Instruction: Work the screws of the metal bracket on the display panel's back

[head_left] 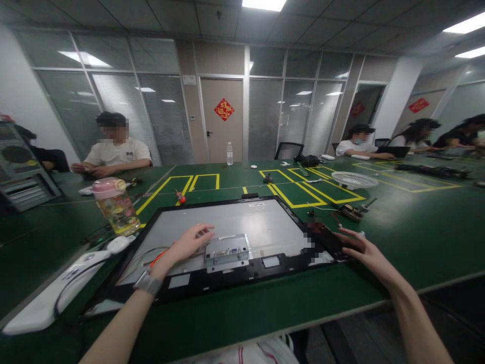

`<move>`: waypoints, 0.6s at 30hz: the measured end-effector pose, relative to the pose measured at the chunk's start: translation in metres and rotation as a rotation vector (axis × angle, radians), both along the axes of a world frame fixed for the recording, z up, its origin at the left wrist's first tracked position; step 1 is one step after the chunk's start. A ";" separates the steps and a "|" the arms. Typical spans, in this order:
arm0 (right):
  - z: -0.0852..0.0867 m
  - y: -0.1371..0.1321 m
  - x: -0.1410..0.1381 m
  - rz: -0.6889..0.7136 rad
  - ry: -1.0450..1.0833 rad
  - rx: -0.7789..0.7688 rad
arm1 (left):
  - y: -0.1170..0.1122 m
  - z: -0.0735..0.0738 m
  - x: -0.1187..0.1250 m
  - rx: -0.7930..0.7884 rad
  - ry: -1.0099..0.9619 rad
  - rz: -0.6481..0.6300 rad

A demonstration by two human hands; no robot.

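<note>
A flat display panel (235,218) with a grey metal back and black frame lies face down on the green table before me. Over its left half is my left hand (193,241), fingers loosely bent and apart, holding nothing. Just right of that hand sits a metal bracket plate (227,253) with connector ports. Red and dark wires (157,259) run on the panel under my left wrist. At the panel's right corner, my right hand (356,246) has its thumb and fingers around the end of a dark flat part (329,240), partly blurred out.
A pink-lidded bottle (118,207) and a white power strip (56,290) stand at the left. Beyond the panel are yellow tape outlines (291,205), a red-handled item (181,198), a white round grille (354,179) and a small motor-like part (351,211). Several people sit across the table.
</note>
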State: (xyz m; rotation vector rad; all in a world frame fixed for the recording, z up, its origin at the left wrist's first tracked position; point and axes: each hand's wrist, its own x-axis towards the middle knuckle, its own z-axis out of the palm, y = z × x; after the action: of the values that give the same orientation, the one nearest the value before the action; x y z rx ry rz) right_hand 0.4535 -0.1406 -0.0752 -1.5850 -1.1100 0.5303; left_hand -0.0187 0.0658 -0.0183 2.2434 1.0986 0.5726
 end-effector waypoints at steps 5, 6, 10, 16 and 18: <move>-0.005 0.000 0.004 -0.040 -0.037 0.002 | -0.005 -0.003 -0.011 -0.034 0.012 -0.012; -0.007 0.002 0.004 -0.091 -0.025 0.021 | -0.007 -0.002 -0.013 -0.053 0.025 -0.023; -0.002 0.021 -0.016 -0.472 -0.101 0.180 | -0.009 0.002 -0.023 -0.129 0.089 -0.076; 0.049 0.076 -0.134 0.197 -0.413 0.172 | -0.009 0.001 -0.031 -0.182 0.079 -0.139; 0.063 0.095 -0.173 0.545 -0.478 0.065 | -0.011 0.002 -0.031 -0.194 0.069 -0.142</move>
State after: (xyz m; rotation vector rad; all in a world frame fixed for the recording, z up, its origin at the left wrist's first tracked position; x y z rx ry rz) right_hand 0.2810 -0.0454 -0.0119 -1.3772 -1.9288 0.4676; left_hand -0.0499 0.0547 -0.0161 2.1626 0.9737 0.3182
